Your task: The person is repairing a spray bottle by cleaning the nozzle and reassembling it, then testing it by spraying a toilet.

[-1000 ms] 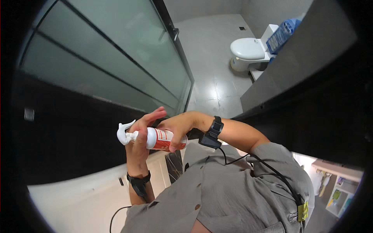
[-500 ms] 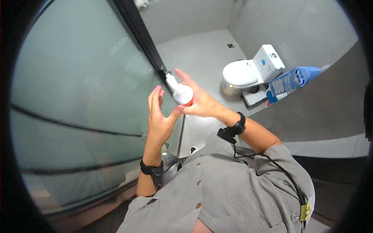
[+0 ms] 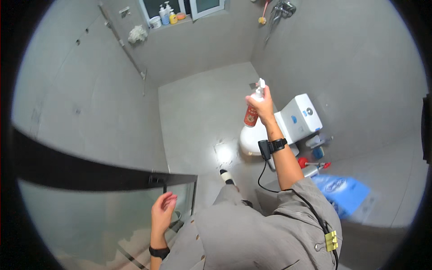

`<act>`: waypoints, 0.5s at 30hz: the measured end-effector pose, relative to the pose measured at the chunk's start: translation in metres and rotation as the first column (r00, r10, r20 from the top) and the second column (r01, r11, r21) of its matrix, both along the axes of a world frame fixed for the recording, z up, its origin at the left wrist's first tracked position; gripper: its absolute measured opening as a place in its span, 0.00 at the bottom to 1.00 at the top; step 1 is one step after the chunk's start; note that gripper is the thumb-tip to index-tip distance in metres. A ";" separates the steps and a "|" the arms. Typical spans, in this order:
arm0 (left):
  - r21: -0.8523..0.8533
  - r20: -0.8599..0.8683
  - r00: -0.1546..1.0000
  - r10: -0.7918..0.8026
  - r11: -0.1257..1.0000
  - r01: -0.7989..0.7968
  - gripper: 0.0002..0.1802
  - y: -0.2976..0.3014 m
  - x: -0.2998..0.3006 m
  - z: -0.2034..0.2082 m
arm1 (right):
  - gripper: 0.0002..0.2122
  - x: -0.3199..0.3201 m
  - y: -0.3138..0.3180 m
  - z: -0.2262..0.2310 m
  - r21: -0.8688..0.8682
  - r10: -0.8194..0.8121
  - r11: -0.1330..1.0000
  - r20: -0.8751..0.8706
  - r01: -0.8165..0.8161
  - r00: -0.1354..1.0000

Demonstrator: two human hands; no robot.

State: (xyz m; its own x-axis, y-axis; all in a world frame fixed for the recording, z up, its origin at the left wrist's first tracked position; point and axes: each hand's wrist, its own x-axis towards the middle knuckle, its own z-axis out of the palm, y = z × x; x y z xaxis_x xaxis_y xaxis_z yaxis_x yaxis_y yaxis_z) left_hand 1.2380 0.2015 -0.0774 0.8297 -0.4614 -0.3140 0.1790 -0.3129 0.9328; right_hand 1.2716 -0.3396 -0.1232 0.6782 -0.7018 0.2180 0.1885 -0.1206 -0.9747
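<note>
My right hand [image 3: 263, 105] is wrapped round a spray bottle [image 3: 251, 116] with a white top and a red label. It holds the bottle tilted above the toilet [image 3: 252, 139], whose lid looks closed. My left hand [image 3: 163, 210] is beside the dark-framed glass door [image 3: 112, 182], just below its black handle [image 3: 158, 180]. The left fingers are loosely bent, with nothing visible in them. Whether the fingertips touch the handle I cannot tell.
Beside the toilet stand a red-handled item [image 3: 303, 162], a blue item [image 3: 318, 153] and a blue plastic bag [image 3: 339, 193]. Several bottles [image 3: 173, 18] line the far window sill. A shower fitting [image 3: 283, 9] hangs on the back right wall. Wet patches shine on the grey floor [image 3: 193, 103].
My view has moved into the shower room, showing the window and far wall. My right hand has carried the bottle right, away from my left hand, which has dropped to the lower left.
</note>
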 end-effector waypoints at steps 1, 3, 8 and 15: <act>0.000 -0.023 1.000 0.021 1.000 -0.021 0.20 -0.011 0.004 0.006 | 0.30 0.014 -0.040 -0.010 -0.045 -0.097 0.994 -0.033 0.096 0.995; -0.001 -0.042 0.998 0.047 0.999 -0.047 0.20 -0.042 0.024 0.016 | 0.30 0.044 -0.094 -0.006 -0.047 -0.164 0.986 -0.071 0.161 0.984; 0.140 -0.013 0.997 0.081 0.987 -0.079 0.19 -0.104 0.052 0.032 | 0.26 0.116 -0.208 -0.008 -0.285 -0.268 0.931 -0.114 0.227 0.957; 0.153 0.008 0.990 0.143 0.978 -0.142 0.17 -0.147 0.075 0.035 | 0.17 0.175 -0.290 -0.038 -0.260 -0.298 0.923 -0.023 0.283 0.954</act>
